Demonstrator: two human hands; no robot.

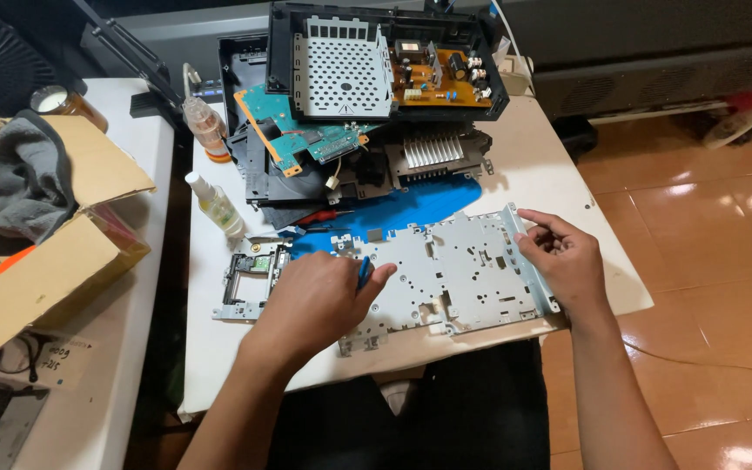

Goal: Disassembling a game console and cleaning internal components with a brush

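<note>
A flat grey metal shield plate [450, 274] with many holes lies on the white table in front of me. My left hand [319, 296] rests over the plate's left part and grips a small blue tool [364, 270], of which only a short piece shows between the fingers. My right hand [563, 257] holds the plate's raised right edge with fingertips curled on it.
Behind the plate lie a blue mat [411, 209], a finned heatsink [433, 150], green circuit boards [293, 130] and an opened black console shell [385, 61]. A small metal drive frame [250, 278] sits at left, with two spray bottles [215, 204]. A cardboard box [45, 235] with a grey cloth stands far left.
</note>
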